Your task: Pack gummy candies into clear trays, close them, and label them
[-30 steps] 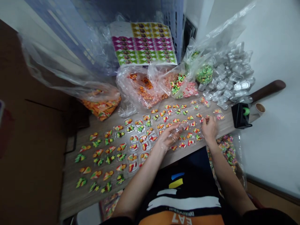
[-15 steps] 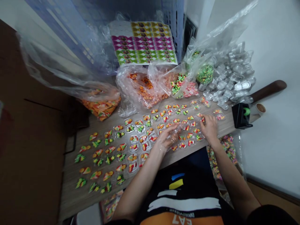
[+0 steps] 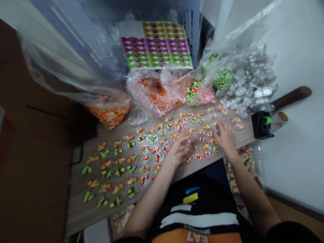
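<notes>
Rows of small clear plastic cups filled with coloured candy pieces (image 3: 141, 158) cover a wooden table (image 3: 83, 212). My left hand (image 3: 178, 150) rests over the cups near the front edge, its fingers curled around a stack of clear empty cups (image 3: 190, 141). My right hand (image 3: 224, 138) lies further right on the filled cups, fingers bent down and touching a cup with red and yellow candy (image 3: 217, 127).
Clear bags of orange candy (image 3: 111, 113), orange rounds (image 3: 157, 96) and green and pink pieces (image 3: 194, 91) line the back. A sticker sheet (image 3: 157, 45), a bag of empty clear cups (image 3: 250, 84), a black tape dispenser (image 3: 262, 125) and a bag of candy below the table (image 3: 243, 162) stand around.
My right hand has shifted a little to the left over the cups. My left hand has stayed in place with the clear cups.
</notes>
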`<state>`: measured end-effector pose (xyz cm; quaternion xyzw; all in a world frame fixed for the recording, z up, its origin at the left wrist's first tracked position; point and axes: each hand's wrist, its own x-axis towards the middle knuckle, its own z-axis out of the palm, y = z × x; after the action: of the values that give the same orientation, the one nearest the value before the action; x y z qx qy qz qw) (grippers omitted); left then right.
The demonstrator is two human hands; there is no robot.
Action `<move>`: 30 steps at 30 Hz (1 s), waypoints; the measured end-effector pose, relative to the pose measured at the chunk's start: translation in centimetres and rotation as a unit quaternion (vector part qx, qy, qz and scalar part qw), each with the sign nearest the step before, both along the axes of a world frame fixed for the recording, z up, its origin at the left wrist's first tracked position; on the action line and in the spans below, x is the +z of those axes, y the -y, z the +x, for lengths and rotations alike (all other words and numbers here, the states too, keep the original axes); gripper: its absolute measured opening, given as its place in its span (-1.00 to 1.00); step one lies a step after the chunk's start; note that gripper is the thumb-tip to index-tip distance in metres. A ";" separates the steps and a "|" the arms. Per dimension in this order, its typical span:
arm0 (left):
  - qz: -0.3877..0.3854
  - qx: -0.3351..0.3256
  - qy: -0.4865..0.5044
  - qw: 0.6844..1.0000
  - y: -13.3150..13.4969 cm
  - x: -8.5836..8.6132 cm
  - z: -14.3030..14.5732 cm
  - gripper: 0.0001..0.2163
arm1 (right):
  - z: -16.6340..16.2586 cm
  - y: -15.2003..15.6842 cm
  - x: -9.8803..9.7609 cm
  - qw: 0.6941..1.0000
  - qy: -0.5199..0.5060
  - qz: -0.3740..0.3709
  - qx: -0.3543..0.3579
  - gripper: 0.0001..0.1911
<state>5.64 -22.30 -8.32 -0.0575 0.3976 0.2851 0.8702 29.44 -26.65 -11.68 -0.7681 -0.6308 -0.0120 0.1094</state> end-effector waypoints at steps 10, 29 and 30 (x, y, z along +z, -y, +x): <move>0.004 -0.008 0.008 1.000 0.1 0.1 0.1 -0.73 | 0.3 0.7 0.4 0.999 0.025 -0.028 0.027 -0.45; 0.007 -0.010 0.016 1.000 0.2 -0.3 0.3 -0.71 | 0.4 0.3 -0.3 0.999 0.022 -0.002 -0.025 -0.59; 0.006 -0.008 0.016 1.000 0.2 -0.3 0.2 -0.72 | 0.5 0.3 -0.3 0.999 0.030 -0.005 -0.024 -0.59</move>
<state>5.83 -22.53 -8.65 -0.0542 0.3822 0.2796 0.8791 29.89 -26.95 -11.97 -0.7825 -0.6156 -0.0351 0.0863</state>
